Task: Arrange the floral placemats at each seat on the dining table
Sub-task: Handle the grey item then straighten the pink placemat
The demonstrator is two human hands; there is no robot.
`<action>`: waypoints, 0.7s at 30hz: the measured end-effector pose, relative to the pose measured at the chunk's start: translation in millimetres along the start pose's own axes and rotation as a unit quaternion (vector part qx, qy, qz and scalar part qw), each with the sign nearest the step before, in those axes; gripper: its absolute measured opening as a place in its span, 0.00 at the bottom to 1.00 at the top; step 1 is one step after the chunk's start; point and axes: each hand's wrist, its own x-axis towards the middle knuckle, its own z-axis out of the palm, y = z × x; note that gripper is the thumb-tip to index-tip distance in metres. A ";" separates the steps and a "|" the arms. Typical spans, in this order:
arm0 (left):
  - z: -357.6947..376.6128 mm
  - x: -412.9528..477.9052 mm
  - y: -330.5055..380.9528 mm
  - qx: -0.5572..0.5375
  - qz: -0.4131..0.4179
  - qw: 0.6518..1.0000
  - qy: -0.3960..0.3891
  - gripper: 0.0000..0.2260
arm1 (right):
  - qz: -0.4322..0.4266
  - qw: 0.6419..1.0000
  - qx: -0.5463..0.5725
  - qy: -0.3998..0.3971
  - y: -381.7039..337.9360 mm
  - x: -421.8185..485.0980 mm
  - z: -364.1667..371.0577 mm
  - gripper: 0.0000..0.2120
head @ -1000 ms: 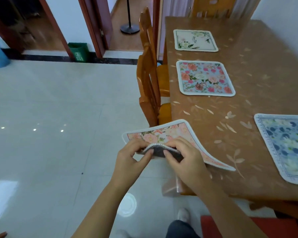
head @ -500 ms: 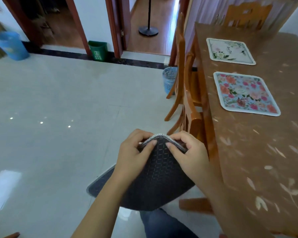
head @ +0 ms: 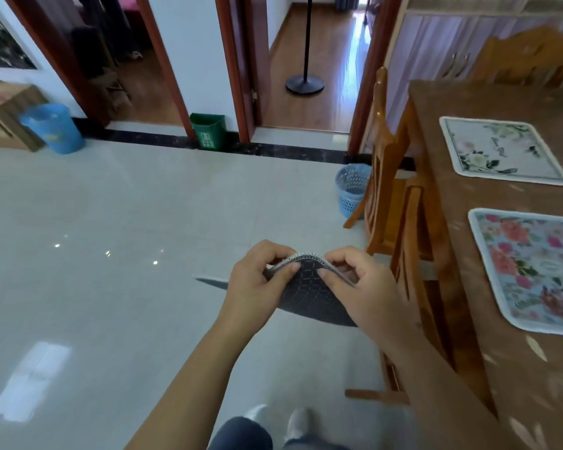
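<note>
- Blue bin (head: 54, 128), upper left of the frame: stands on the floor against the wall; contents not visible.
- Green bin (head: 208, 129), upper centre-left: stands between two doorways; its label is too small to read.
- Left hand (head: 257, 284), lower centre: fingers curled over the top edge of the held placemat, thumb pressed on its underside, pinching it.
- Held placemat (head: 309, 297), lower centre: bowed into an arch over the floor, left of the table and off it. The dark grid backing faces the camera; the printed face is hidden. Both hands cover its sides.
- Right hand (head: 361, 287), lower centre: mirrors the left, fingers curled and thumb pinching the same edge.
- Mesh basket (head: 351, 190), centre right: partly hidden behind a chair (head: 384, 177).
- Table (head: 514, 368), right side: cut off by the frame's right and bottom edges.
- Pale floral placemat (head: 501, 151), upper right: lies flat on the table.
- Pink floral placemat (head: 533, 271), right: flat on the table, its right side cut off by the frame edge.
</note>
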 end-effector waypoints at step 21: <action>-41.6 437.0 -99.2 -0.032 0.041 0.990 -0.132 0.10 | 0.107 0.984 -0.106 0.095 45.0 400.8 64.0 0.05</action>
